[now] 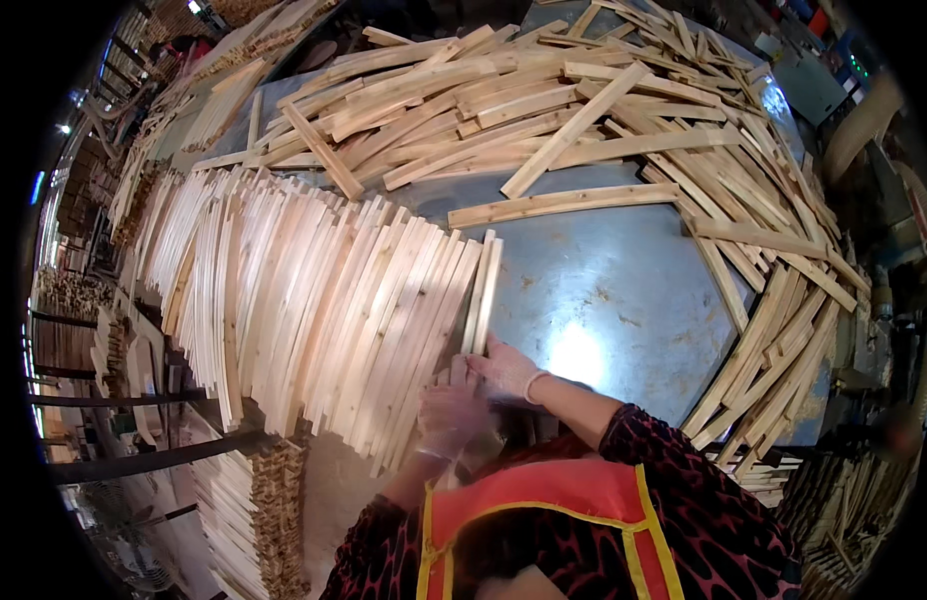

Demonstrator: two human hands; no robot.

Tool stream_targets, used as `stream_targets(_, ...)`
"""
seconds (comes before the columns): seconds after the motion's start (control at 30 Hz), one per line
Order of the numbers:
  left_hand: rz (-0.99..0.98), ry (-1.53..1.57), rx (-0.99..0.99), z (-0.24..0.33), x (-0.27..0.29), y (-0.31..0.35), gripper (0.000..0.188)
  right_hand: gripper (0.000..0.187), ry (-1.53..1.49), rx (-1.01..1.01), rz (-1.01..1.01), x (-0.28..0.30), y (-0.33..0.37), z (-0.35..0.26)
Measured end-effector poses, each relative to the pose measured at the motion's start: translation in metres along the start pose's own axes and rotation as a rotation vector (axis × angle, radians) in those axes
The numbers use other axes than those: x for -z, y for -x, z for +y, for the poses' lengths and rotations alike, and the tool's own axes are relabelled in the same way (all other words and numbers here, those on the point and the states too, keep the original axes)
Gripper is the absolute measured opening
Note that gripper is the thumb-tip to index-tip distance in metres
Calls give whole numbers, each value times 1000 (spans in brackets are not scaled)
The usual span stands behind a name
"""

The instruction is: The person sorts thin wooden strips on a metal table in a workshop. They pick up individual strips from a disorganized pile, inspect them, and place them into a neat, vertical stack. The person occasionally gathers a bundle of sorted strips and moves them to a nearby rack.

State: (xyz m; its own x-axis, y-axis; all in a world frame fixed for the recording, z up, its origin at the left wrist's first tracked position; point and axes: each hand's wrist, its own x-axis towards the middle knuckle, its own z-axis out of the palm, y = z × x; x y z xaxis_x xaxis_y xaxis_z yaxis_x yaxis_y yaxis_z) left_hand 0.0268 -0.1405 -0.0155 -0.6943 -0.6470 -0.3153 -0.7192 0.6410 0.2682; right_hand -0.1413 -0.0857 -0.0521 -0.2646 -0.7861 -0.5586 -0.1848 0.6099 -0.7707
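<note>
My right hand (506, 370), in a thin clear glove, is closed on the near end of a pair of narrow wooden strips (484, 290). They point away from me, just right of a wide row of pale wooden strips (324, 310) laid side by side. My left hand (452, 415), also gloved, is beside the right one, near the strips' lower ends. Motion smears its fingers, so its grip does not show.
A loose heap of wooden strips (464, 105) covers the far side of the metal table (604, 270) and curves down its right side. One strip (564, 205) lies at the heap's near edge. A stack of strips (276, 520) stands below left, near a fan (129, 550).
</note>
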Motion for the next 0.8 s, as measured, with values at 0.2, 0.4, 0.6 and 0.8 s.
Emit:
stream_targets(0.2, 415, -371, -272, -21, -11, -40, 71, 40, -73, 451, -232, 126, -68, 6)
stream_targets(0.4, 286, -379, -193, 3, 5, -60, 60, 61, 1026, 120, 866, 292, -97, 11)
stream_targets(0.6, 211, -489, -147, 0, 1, -64, 62, 68, 737, 79, 269, 316, -40, 28)
stream_targets(0.8, 78, -467, -112, 8, 19, -65, 58, 69, -20, -27, 330, 184, 54, 48)
